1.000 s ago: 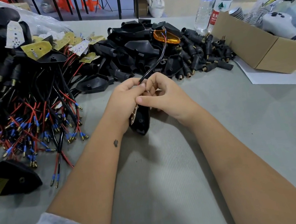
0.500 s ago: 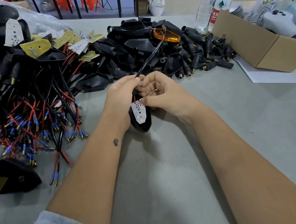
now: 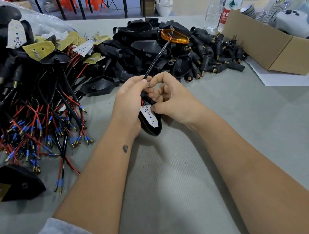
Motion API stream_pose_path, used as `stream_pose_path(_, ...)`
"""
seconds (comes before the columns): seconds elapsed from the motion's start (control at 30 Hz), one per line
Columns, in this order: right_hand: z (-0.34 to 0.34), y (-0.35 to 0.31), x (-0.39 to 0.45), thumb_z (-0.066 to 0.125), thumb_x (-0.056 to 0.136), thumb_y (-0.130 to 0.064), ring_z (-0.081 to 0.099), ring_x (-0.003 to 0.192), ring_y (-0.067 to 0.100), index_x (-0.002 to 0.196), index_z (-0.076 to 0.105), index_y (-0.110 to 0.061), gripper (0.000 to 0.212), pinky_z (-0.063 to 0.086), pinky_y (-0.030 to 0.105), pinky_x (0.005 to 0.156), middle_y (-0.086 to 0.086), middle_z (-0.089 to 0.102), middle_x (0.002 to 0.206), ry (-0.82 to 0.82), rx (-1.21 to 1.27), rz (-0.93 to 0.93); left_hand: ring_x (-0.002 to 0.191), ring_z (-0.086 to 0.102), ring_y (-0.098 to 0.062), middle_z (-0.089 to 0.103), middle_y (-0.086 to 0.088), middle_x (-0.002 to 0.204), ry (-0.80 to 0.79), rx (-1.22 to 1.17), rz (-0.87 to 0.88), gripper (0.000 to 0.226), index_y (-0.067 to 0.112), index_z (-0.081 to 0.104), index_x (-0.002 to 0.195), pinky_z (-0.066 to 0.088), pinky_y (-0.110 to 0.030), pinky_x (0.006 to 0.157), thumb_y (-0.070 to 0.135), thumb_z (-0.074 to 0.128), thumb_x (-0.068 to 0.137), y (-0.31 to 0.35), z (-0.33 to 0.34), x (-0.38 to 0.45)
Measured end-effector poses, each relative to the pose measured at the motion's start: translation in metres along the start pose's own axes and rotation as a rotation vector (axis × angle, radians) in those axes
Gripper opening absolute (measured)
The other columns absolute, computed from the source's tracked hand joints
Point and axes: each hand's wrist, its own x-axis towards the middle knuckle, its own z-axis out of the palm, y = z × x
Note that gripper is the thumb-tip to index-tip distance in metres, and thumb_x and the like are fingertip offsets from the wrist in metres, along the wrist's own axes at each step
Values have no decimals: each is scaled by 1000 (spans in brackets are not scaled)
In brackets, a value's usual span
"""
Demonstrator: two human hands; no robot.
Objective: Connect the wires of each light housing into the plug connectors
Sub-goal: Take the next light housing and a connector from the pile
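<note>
Hands meet mid-frame: left hand [image 3: 128, 102] pinches the wire [image 3: 156, 58], right hand [image 3: 168, 97] grips the housing [image 3: 151, 126] just above the counter [image 3: 178, 182]. Risk, I judge: tugging the wire could tear its leads off the LED board [image 3: 149, 116]

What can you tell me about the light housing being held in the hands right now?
The light housing is a glossy black, pointed plastic shell. A white LED board sits in its open face. Red and black wires run from the board's top into a black cable rising away. The left hand and right hand hold it above the grey table.
</note>
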Motion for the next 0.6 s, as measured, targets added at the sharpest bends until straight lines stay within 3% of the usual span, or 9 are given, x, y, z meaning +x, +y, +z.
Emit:
stream_pose_path(0.13, 1, 1, 0, 59, 75, 20, 46, 62, 7, 100, 51, -14, 43, 44, 23, 62, 0, 51, 77, 47, -2, -33, 76, 53, -16, 57, -3, 75, -36, 121, 62, 23, 19, 66, 92, 48, -43, 90, 13, 46, 101, -3, -1, -2)
stream_pose_path(0.23, 3, 2, 0, 63, 80, 11, 49, 64, 11, 94, 53, -16, 32, 46, 27, 64, -3, 54, 72, 62, 79, -52, 70, 54, -14, 56, 2, 68, -41, 101, 78, 21, 18, 65, 97, 50, -38, 83, 13, 45, 103, -2, -3, -3)
stream_pose_path(0.37, 0, 0, 3, 63, 88, -17, 52, 59, 16, 94, 57, -12, 10, 40, 28, 58, 0, 59, 66, 132, 278, 17, 53, 54, -11, 57, 0, 59, -194, 20, 56, 20, 8, 64, 104, 51, -25, 57, 8, 43, 102, 3, -3, -7)
stream_pose_path(0.6, -3, 2, 4, 54, 98, -12, 48, 50, 12, 94, 62, 10, 23, 42, 23, 51, 0, 46, 52, 94, 360, -5, 56, 56, -12, 60, 1, 59, -298, 214, 96, 43, 28, 44, 138, 50, -25, 60, 5, 41, 102, 3, 1, -9)
